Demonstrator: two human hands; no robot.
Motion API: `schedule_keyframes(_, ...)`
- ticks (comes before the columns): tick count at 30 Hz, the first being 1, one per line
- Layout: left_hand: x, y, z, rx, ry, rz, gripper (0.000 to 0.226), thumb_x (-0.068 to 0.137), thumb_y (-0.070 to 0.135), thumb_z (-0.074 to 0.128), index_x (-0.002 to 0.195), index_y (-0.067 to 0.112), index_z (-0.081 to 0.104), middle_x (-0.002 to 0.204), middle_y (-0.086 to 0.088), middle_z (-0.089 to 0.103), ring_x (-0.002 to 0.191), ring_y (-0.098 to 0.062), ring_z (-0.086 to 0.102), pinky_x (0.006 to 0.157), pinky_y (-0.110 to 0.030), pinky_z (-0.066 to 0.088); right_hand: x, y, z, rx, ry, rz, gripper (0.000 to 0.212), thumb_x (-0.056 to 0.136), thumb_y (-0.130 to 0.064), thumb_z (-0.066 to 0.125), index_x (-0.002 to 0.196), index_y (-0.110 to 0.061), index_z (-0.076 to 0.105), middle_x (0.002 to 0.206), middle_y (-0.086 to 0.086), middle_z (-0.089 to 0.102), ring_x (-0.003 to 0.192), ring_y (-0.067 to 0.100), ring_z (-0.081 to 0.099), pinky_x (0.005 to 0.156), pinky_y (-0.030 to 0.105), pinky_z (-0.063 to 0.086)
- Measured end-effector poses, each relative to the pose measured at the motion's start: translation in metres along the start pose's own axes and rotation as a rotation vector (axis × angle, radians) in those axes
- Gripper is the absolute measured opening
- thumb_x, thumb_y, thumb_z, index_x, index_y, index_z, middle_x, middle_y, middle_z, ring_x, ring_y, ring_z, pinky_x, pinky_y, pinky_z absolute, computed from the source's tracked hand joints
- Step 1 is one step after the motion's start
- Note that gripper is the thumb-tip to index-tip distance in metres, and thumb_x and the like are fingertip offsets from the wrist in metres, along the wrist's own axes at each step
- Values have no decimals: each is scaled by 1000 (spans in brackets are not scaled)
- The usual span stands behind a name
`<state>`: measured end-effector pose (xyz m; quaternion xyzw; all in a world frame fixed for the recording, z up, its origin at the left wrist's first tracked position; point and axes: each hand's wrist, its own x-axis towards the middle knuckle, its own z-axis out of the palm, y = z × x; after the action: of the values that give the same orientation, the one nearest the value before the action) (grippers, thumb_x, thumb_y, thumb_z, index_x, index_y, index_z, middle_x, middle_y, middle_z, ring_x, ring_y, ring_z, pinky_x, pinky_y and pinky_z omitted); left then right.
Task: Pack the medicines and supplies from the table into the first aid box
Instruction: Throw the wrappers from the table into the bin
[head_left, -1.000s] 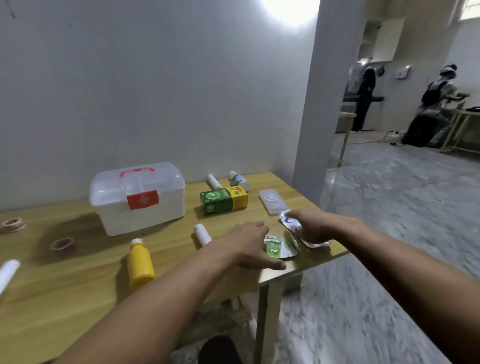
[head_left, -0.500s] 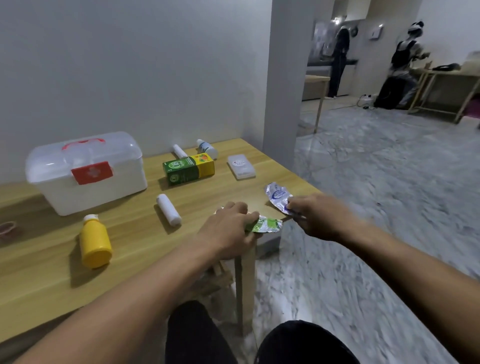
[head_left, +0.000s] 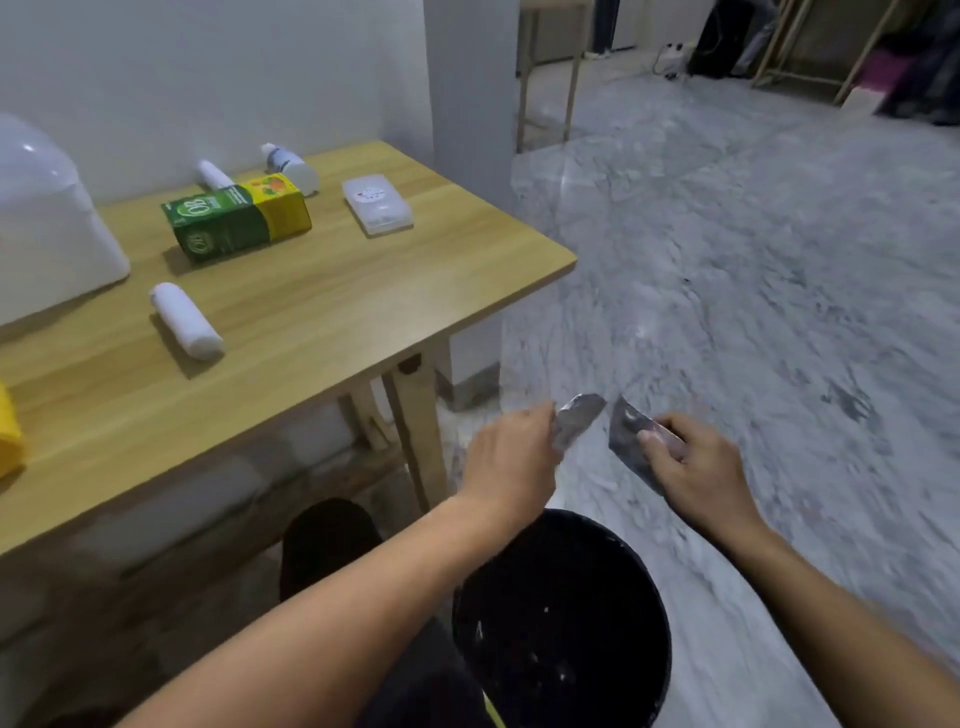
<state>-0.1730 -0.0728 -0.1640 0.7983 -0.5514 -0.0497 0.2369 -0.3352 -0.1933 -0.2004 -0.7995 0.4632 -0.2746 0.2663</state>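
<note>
My left hand (head_left: 511, 457) pinches a silver blister strip (head_left: 579, 421), foil side up, off the table's right end. My right hand (head_left: 698, 470) grips a second silver blister strip (head_left: 631, 441) beside it. Both hover above a black bin (head_left: 563, 618) on the floor. The white first aid box (head_left: 47, 228) stands at the table's left, its lid down, cut by the frame edge. On the wooden table (head_left: 322, 312) lie a white gauze roll (head_left: 187, 322), a green and yellow carton (head_left: 239, 215), a small white case (head_left: 377, 204), a white tube (head_left: 214, 174) and a small white bottle (head_left: 291, 163).
A yellow bottle (head_left: 9, 441) shows at the left frame edge. A white pillar (head_left: 467, 98) rises behind the table's far corner. Marble floor (head_left: 753, 260) spreads to the right, with wooden furniture legs (head_left: 571, 83) further back.
Both hands lifted their blister strips off the table's front corner and carried them right and down over the black bin. The camera turned down and right, so the box slid to the left edge.
</note>
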Motion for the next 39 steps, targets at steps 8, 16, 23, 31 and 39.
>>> schedule_keyframes(8, -17, -19, 109, -280, -427, -468, 57, 94, 48, 39, 57, 6, 51, 53, -8, 51, 51, -27, 51, 49, -28, 37, -56, 60, 64, -62, -201, 361, 15, 86, -16, 53, 81, -15, 67, 77, 2, 67, 76, 24, 60, 61, 30, 39)
schedule_keyframes(16, -23, -38, 142, -177, -723, -563, 21, 80, 30, 63, 77, 9, 65, 75, -5, 65, 68, -21, 63, 55, -26, 45, -81, 83, 95, -171, -344, 484, 19, 89, -34, 57, 91, -18, 68, 86, 2, 69, 82, 21, 62, 72, 31, 51)
schedule_keyframes(23, 6, -57, 113, -195, -746, -514, 39, 76, 41, 67, 98, 9, 66, 100, -8, 68, 89, -26, 66, 66, -28, 49, -54, 75, 92, -156, -410, 464, 25, 87, -36, 62, 98, -15, 71, 96, 6, 72, 96, 25, 65, 80, 30, 48)
schedule_keyframes(31, 52, -38, -3, -100, -725, -235, 55, 82, 48, 65, 121, 8, 62, 122, -5, 65, 108, -23, 62, 95, -37, 50, 30, -34, 37, -97, -545, 37, 35, 87, -38, 64, 115, -17, 66, 105, -1, 71, 93, 15, 64, 85, 30, 49)
schedule_keyframes(39, 65, -15, -164, -185, -559, -131, 41, 78, 49, 71, 103, 17, 74, 86, 6, 71, 77, -5, 68, 63, -24, 56, 90, -172, -34, -178, -710, -321, 44, 84, -35, 71, 122, -14, 63, 115, 2, 70, 99, 11, 66, 65, 10, 49)
